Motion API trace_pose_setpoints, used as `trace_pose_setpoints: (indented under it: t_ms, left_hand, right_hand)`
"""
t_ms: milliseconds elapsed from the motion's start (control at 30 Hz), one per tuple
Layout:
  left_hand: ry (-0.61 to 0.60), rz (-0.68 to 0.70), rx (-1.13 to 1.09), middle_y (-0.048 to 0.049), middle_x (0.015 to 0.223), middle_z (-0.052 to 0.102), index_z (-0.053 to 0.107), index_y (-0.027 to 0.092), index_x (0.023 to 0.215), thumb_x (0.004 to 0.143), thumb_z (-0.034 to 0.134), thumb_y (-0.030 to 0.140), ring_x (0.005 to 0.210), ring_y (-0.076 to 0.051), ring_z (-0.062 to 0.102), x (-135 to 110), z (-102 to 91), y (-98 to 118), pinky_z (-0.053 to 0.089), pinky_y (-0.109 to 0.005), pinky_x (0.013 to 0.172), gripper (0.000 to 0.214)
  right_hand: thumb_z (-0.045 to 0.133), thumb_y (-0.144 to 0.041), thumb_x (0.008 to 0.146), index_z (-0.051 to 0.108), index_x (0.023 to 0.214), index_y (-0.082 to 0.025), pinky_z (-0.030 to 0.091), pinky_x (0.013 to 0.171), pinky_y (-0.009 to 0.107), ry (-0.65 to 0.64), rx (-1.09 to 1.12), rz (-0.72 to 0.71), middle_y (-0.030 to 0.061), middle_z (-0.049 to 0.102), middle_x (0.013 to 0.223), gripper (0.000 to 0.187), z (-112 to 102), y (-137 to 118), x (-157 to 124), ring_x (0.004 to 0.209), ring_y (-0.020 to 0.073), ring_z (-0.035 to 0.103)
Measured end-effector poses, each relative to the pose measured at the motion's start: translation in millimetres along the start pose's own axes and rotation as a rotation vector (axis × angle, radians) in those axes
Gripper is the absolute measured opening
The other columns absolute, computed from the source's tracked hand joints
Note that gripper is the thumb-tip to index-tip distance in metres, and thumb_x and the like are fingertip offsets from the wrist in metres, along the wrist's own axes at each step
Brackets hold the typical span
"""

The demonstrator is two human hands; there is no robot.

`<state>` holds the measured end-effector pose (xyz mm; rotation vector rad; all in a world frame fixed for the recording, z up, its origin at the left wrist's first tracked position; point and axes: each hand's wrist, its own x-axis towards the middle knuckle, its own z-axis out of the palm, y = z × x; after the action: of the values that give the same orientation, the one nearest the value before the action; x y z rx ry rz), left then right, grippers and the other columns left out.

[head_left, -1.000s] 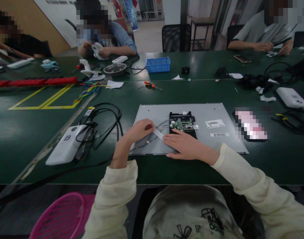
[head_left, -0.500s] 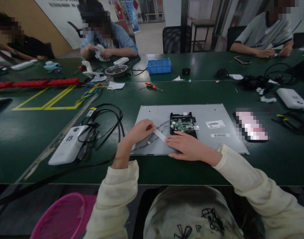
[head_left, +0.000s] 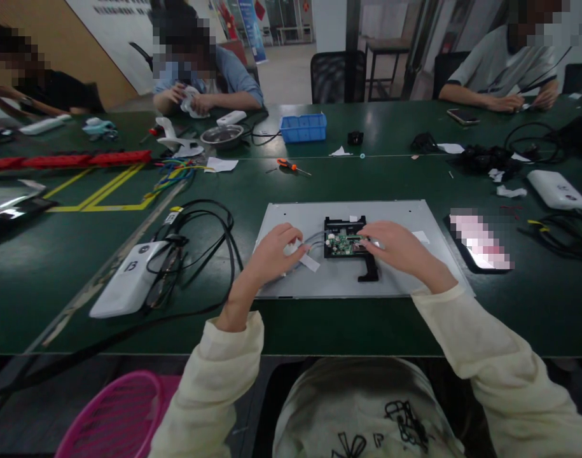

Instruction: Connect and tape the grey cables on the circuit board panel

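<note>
A flat silver panel (head_left: 281,219) lies on the table before me. A black bracket (head_left: 368,272) with a green circuit board (head_left: 341,244) sits on its middle. Grey cables (head_left: 316,236) run leftward from the board. At these cables, my left hand (head_left: 274,249) is closed with thumb and fingers bent; its fingertips partly hide what they grip. A white strip of tape (head_left: 310,262) lies just below the left thumb, across the cables. My right hand (head_left: 400,248) bends over the board's right end, thumb and fingertips closed on it, covering that end.
Left of the panel are a white power bank (head_left: 133,280) and coiled black cables (head_left: 226,219). A phone (head_left: 479,242) lies to the right. Farther back are an orange screwdriver (head_left: 288,165) and a blue basket (head_left: 303,128). Other people sit around the table.
My right hand has moved up and right from the white strip onto the circuit board, uncovering the bracket's lower arm. My left hand has shifted slightly right; the strip is no longer stretched between both hands.
</note>
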<state>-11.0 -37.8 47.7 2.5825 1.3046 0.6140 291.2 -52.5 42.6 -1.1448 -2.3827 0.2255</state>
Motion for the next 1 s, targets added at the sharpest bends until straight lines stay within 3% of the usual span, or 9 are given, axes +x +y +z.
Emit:
trace_pose_setpoints:
  t_ms: [200, 467, 633, 767, 867, 1000]
  left_hand:
    - [-0.211, 0.168, 0.036, -0.0064, 0.095, 0.058, 0.06, 0.019, 0.098, 0.083, 0.06, 0.046, 0.092, -0.022, 0.052, 0, 7.1, 20, 0.041, -0.034, 0.082, 0.031]
    - [-0.27, 0.176, 0.162, -0.0043, 0.086, 0.06, 0.057, 0.019, 0.087, 0.082, 0.053, 0.023, 0.083, -0.019, 0.053, 0, 5.6, 19, 0.042, -0.032, 0.079, 0.008]
    - [-0.24, 0.166, 0.232, -0.004, 0.083, 0.06, 0.057, 0.018, 0.085, 0.081, 0.047, 0.013, 0.082, -0.019, 0.053, 0, 10.9, 11, 0.042, -0.032, 0.077, 0.012]
    - [-0.143, 0.169, 0.3, -0.0053, 0.084, 0.061, 0.059, 0.018, 0.087, 0.086, 0.045, 0.014, 0.084, -0.02, 0.053, 1, 8.8, 4, 0.041, -0.033, 0.078, 0.014]
    - [-0.077, 0.146, 0.393, -0.007, 0.085, 0.06, 0.061, 0.017, 0.088, 0.089, 0.044, 0.017, 0.085, -0.022, 0.052, 0, 4.3, -2, 0.041, -0.035, 0.077, 0.017]
    - [-0.088, 0.137, 0.483, -0.0081, 0.084, 0.06, 0.062, 0.017, 0.087, 0.089, 0.044, 0.016, 0.084, -0.022, 0.052, -2, 2.7, -8, 0.04, -0.035, 0.075, 0.018]
  right_hand:
    - [0.056, -0.026, 0.085, 0.068, 0.103, -0.02, 0.049, 0.086, 0.044, -0.067, 0.044, 0.178, 0.0082, 0.068, 0.105, 0.022, -9, 35, -8, 0.096, 0.0252, 0.063]
    - [0.064, -0.03, 0.079, 0.068, 0.095, -0.021, 0.048, 0.082, 0.038, -0.175, 0.152, 0.214, 0.007, 0.065, 0.102, 0.019, -1, 36, -9, 0.09, 0.0221, 0.062]
    - [0.064, -0.028, 0.077, 0.067, 0.084, -0.02, 0.048, 0.076, 0.034, -0.155, 0.215, 0.256, 0.0055, 0.066, 0.092, 0.011, 6, 40, -9, 0.082, 0.0191, 0.062]
    - [0.062, -0.03, 0.079, 0.067, 0.079, -0.021, 0.048, 0.069, 0.031, -0.122, 0.261, 0.395, 0.003, 0.069, 0.079, 0.011, -1, 45, -9, 0.074, 0.0177, 0.063]
    - [0.062, -0.029, 0.079, 0.067, 0.078, -0.02, 0.046, 0.067, 0.032, -0.036, 0.162, 0.508, 0.0035, 0.07, 0.076, 0.01, -7, 54, -12, 0.072, 0.0186, 0.064]
    - [0.058, -0.028, 0.08, 0.069, 0.082, -0.019, 0.047, 0.068, 0.036, 0.015, -0.061, 0.581, 0.0073, 0.069, 0.08, 0.014, -5, 74, -20, 0.076, 0.0229, 0.063]
